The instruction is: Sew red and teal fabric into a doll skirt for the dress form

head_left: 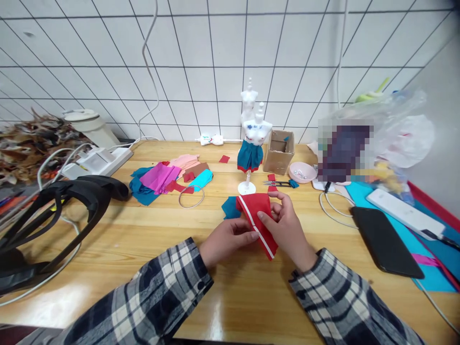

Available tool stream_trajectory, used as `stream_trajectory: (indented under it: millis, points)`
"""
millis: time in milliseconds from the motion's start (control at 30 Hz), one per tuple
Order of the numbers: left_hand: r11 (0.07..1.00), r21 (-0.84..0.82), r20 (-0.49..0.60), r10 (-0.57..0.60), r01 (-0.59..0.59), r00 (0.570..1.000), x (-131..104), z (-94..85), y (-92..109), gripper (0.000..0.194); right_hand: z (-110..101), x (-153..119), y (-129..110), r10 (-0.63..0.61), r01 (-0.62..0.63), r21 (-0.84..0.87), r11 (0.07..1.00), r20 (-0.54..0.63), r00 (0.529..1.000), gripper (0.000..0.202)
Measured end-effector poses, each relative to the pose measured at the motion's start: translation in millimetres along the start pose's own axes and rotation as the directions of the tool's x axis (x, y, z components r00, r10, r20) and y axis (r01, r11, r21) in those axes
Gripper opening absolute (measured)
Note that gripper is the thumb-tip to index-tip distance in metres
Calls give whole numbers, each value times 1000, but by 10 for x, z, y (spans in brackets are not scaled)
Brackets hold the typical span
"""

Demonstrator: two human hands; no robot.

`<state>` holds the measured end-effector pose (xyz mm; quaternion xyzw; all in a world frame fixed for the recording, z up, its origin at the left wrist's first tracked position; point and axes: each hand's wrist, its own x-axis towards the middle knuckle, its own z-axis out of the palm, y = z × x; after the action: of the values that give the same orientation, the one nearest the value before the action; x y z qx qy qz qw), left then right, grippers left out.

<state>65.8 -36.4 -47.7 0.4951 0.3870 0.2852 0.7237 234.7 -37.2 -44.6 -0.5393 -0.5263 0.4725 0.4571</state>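
Observation:
Between my two hands is a red piece of fabric (pixel 259 207) with a white strip (pixel 256 229) running slantwise along its left edge. My left hand (pixel 230 238) pinches that edge near its lower half, thumb on the strip. Fingers of my right hand (pixel 287 225) are closed on the right side of the cloth, thumb on top, other fingertips behind it. A teal fabric piece (pixel 229 208) shows just left of the red one. Right behind stands a small white dress form (pixel 256 130) wearing a teal skirt (pixel 249 156) with a red hem.
Fabric scraps (pixel 162 176) and a thin hoop (pixel 191 196) lie to the left. Small scissors (pixel 278 183), a cardboard box (pixel 279 152) and a pink bowl (pixel 303 172) are behind right. A black phone (pixel 386 242) is at right, a black headset (pixel 53 225) at left.

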Motion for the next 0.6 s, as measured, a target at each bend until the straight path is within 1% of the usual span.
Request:
stream_trajectory:
  millis: [67,100,167,233,300,400,500,567,600]
  points:
    - [998,51,-83,27,-23,996,-15,-24,-35,36,24,0,34,-8,8,72,997,-8,1000,49]
    - [998,48,-107,42,-37,993,-21,-32,-43,36,34,-1,49,-21,23,99,995,-23,1000,49]
    - [998,-17,-101,66,-68,993,-26,-39,-46,37,48,-7,74,-60,69,118,991,-72,996,49]
    - [992,-96,-77,76,-83,994,-25,-36,-42,38,56,-17,89,-98,110,99,989,-119,988,49]
    - [991,-105,-95,73,-83,993,-24,-25,-39,35,64,-28,92,-120,132,83,988,-135,984,49]
    - [995,-55,-176,73,-84,982,-32,-8,-32,33,80,-36,88,-115,131,152,980,-108,987,49]
    - [989,6,-229,144,-146,963,-48,-20,-14,35,88,-15,105,-77,90,246,965,-61,995,54]
    - [978,71,-250,207,-195,946,-55,-48,-2,34,74,10,124,-63,74,238,968,-53,997,58]
    - [971,103,-257,235,-215,937,-57,-65,1,33,59,21,128,-78,92,191,977,-83,994,58]
